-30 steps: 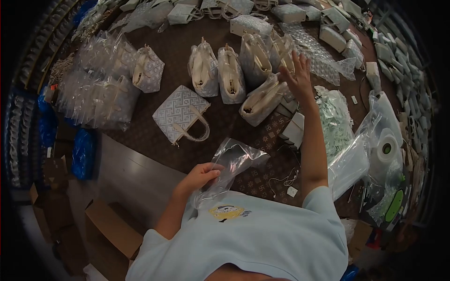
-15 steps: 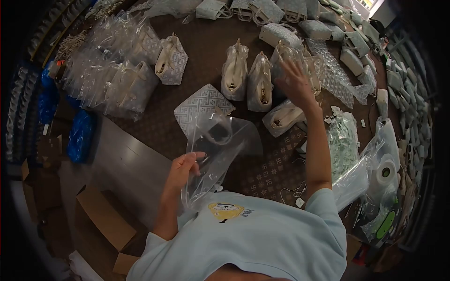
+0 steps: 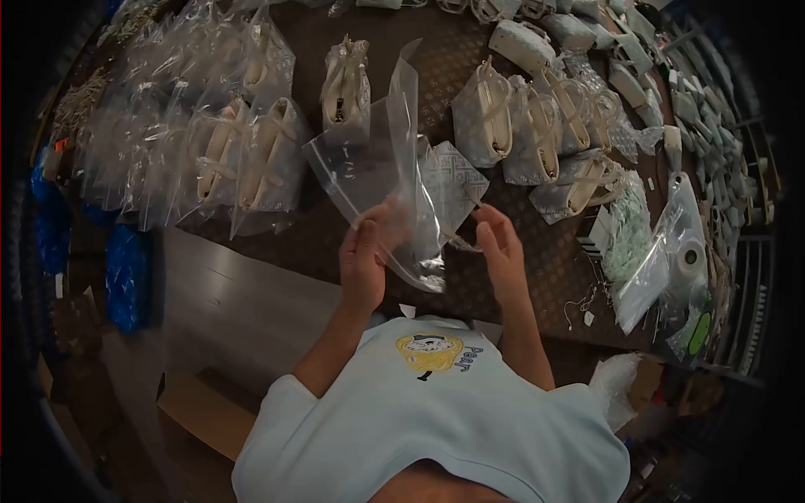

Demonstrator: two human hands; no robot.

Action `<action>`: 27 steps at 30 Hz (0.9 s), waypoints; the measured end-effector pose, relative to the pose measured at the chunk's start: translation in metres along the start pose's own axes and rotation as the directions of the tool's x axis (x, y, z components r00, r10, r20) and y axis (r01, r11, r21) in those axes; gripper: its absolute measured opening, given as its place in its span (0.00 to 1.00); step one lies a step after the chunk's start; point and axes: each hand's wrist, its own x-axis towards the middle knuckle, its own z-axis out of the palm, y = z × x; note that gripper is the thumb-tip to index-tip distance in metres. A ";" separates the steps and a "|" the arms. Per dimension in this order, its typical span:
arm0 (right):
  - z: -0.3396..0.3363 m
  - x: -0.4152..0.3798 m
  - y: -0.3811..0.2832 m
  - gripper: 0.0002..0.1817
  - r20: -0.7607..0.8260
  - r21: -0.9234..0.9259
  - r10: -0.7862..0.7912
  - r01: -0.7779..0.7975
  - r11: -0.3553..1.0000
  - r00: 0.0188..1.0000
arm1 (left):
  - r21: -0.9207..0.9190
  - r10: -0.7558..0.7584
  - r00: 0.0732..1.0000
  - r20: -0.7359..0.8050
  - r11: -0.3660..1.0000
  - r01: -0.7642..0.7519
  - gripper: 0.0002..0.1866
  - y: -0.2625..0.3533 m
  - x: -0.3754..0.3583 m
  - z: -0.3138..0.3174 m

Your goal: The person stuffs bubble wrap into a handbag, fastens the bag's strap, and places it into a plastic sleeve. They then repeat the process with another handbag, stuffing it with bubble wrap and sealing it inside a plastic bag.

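Note:
My left hand (image 3: pixel 365 260) is closed on a clear plastic bag (image 3: pixel 360 163), which stands up in folds in front of me. Partly behind the plastic lies a pale patterned handbag (image 3: pixel 454 176), its light handle towards me. At the handbag's near right side, my right hand (image 3: pixel 501 247) has thumb and fingers curled in by the handle; the exact contact is hard to make out. Beyond it, a wrapped handbag (image 3: pixel 484 117) and another wrapped handbag (image 3: pixel 533 134) stand upright. One more handbag (image 3: pixel 575 186) leans over to their right.
Many handbags in clear plastic (image 3: pixel 268 159) crowd the table's left side. A lone handbag (image 3: pixel 345 88) stands at the back. To the right lie shredded paper filler (image 3: pixel 629 230) and a plastic roll (image 3: pixel 689 258). An open cardboard box (image 3: pixel 205 411) sits low at left.
My right hand has come back from the standing handbags to the patterned handbag. My left hand has moved right and raised the plastic. The whole view has shifted.

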 end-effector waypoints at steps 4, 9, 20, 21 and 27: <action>0.024 -0.018 -0.066 0.35 0.190 0.036 -0.187 0.184 0.982 0.964 | 0.774 0.303 0.874 0.380 0.413 -0.479 0.16 0.009 0.004 0.003; 0.008 0.003 -0.064 0.33 0.187 0.335 0.018 -0.081 0.939 0.982 | 0.598 0.091 0.594 0.799 -0.025 -0.801 0.19 0.000 0.009 0.002; -0.063 0.005 0.011 0.14 0.058 0.128 0.157 -0.163 0.978 0.986 | 0.381 -0.309 0.357 0.881 0.021 -0.924 0.14 -0.024 0.011 -0.007; -0.070 0.003 0.015 0.13 -0.075 0.154 0.184 -0.171 0.973 0.980 | 0.415 -0.314 0.412 0.855 -0.061 -0.908 0.13 -0.024 0.015 -0.009; -0.133 0.001 0.090 0.11 -0.314 0.270 0.228 -0.144 0.952 0.922 | 0.677 -0.225 0.659 0.718 0.000 -0.736 0.20 -0.027 0.059 -0.006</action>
